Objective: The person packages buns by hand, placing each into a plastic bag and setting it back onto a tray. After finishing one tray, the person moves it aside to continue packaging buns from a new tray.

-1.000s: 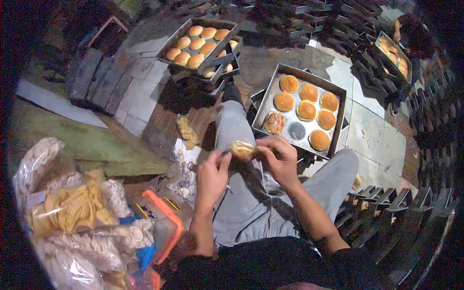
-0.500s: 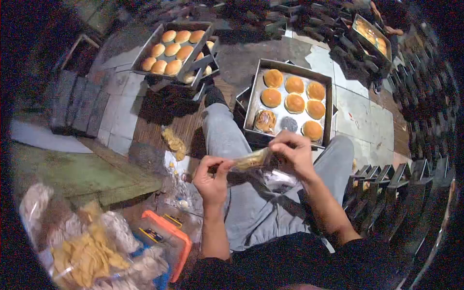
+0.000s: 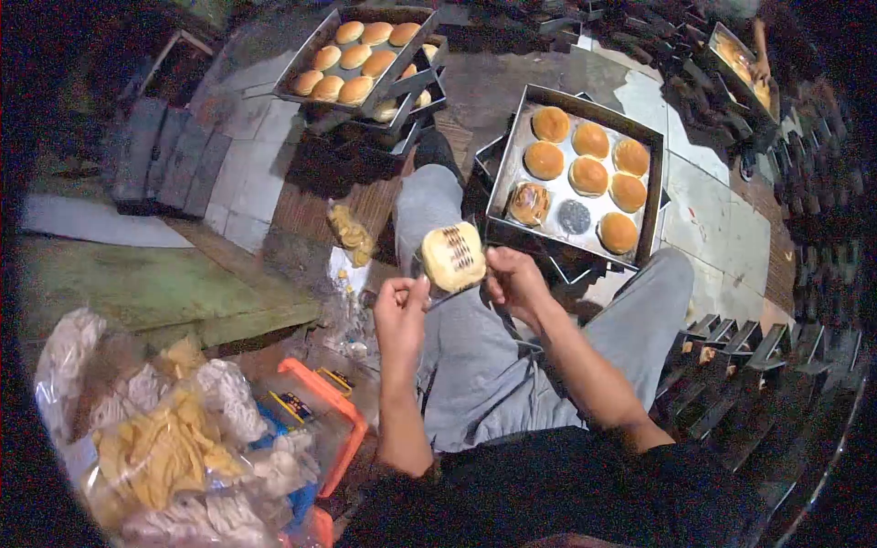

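Note:
Between my hands hangs a bun in a clear printed wrapper (image 3: 455, 258), its pale face with dark lettering turned toward me. My left hand (image 3: 400, 306) pinches the wrapper's left end, thumb against fingers. On the opposite side, my right hand (image 3: 519, 285) grips the right edge, fingers closed. Just beyond sits a dark metal tray (image 3: 501, 178) of round golden buns (image 3: 587, 175). In its near row are a wrapped bun (image 3: 529, 204) and a bare dark round spot (image 3: 574, 217).
Another tray of buns (image 3: 354, 60) rests on stacked trays at the upper left. A co-worker's hand (image 3: 760, 69) reaches into a tray at the upper right. Plastic bags with yellow wrappers (image 3: 164, 447) and an orange crate rim (image 3: 331, 402) lie lower left. Dark stacked trays (image 3: 767, 342) line the right.
The wrapped bun has turned from edge-on to show its printed face, and both hands have drawn to its sides. The view has shifted, so the trays sit higher and further right.

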A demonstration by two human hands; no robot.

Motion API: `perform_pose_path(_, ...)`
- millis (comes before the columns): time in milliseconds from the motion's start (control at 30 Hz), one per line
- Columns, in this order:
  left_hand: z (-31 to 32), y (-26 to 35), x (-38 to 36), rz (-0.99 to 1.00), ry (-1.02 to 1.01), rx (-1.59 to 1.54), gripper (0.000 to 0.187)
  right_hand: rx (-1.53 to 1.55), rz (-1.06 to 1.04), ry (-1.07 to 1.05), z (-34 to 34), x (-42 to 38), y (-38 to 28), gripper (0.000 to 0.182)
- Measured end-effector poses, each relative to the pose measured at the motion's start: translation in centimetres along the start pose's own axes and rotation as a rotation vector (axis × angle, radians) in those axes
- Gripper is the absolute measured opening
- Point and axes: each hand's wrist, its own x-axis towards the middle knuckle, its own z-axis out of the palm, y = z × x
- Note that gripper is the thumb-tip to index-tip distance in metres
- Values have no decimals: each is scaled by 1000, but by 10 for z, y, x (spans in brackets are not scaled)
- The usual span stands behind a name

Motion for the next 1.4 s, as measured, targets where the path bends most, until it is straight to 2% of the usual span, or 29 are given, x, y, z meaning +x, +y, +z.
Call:
perform_pose_path(33, 2, 4, -13, -205, 21, 16, 27, -100, 17, 72, -1, 1, 3, 20)
perform_pose_path(67, 10, 7, -24, -214, 17, 28, 27, -87, 22, 79, 0, -6, 1, 20)
perform_pose_path(100, 22, 9, -33, -135, -59, 56, 30, -219, -10, 115, 3, -13, -7, 16)
perform_pose_path(133, 36, 10, -37, -44, -138, 77, 33, -357, -53, 148, 2, -18, -17, 20)
perform_pose_path(167, 50, 2, -39, 87, -177, 147, 34, -295, -115, 115, -19, -11, -15, 33)
perform_pose_path(200, 62, -3, -36, 102, -192, 147, 34, -291, -277, 80, -29, -8, -12, 39)
perform_pose_path(267, 87, -3, -33, 640, -227, 544, 29, -67, -267, -37, -50, -19, -31, 42)
perform_pose_path(300, 100, 3, -39, 585, -290, 514, 27, -65, -289, -24, -48, -27, -48, 45)
perform_pose_path(333, 110, 7, -38, 597, -312, 514, 27, -47, -402, -41, -60, -19, -50, 47)
perform_pose_path(400, 128, 14, -36, 517, -488, 475, 27, 9, -414, 72, -58, -29, -63, 40)
perform_pose_path(433, 133, 0, -29, 350, -442, 463, 26, 25, -436, 88, -69, -31, -63, 40)
perform_pose_path(500, 137, 16, -22, 303, -512, 524, 27, -376, -180, 206, -113, -17, -51, 38)
perform_pose_path(533, 139, 25, -16, 240, -547, 575, 29, -667, -320, 419, -146, 6, -23, 26)
perform_pose_path(600, 143, 33, -10, 193, -509, 514, 33, -645, -366, 449, -144, -18, -29, 27)
perform_pose_path(667, 144, 37, 1, 422, -389, 626, 33, -632, -388, 460, -150, -24, -39, 26)
perform_pose_path(700, 144, 52, 1, 442, -403, 697, 30, -613, -415, 466, -145, -29, -49, 26)
perform_pose_path(733, 144, 54, 7, 436, -406, 687, 30, -615, -274, 568, -143, -36, -62, 28)
perform_pose_path(800, 141, 57, 17, 1100, -290, 881, 28, -898, -553, 745, -164, -25, -69, 28)
perform_pose_path(867, 131, 75, 15, 1002, -345, 828, 31, -1052, -644, 918, -164, -31, -84, 29)
perform_pose_path(933, 117, 110, 5, 802, -551, 314, 33, -1179, -640, 984, -181, -17, -95, 31)
perform_pose_path(1000, 91, 142, -10, 780, -708, -82, 28, -1236, -585, 998, -177, -12, -110, 33)
perform_pose_path(1067, 86, 142, -1, 732, -724, -75, 29, -1359, -562, 1050, -195, 2, -116, 40)
perform_pose_path(1133, 83, 146, 11, 690, -776, -42, 31, -1501, -468, 1191, -191, 12, -118, 49)
perform_pose_path(1167, 74, 134, -38, 671, -797, -24, 32, -1523, -436, 1195, -191, 17, -119, 55)
perform_pose_path(1233, 63, 139, -38, 634, -839, 17, 34, -1564, -314, 1177, -198, 27, -123, 67)
perform_pose_path(1267, 60, 141, -39, 617, -863, 37, 36, -1570, -319, 1208, -213, 37, -120, 70)
perform_pose_path(1400, 57, 153, -50, 558, -1001, 108, 40, -1522, -396, 1073, -223, 41, -125, 69)
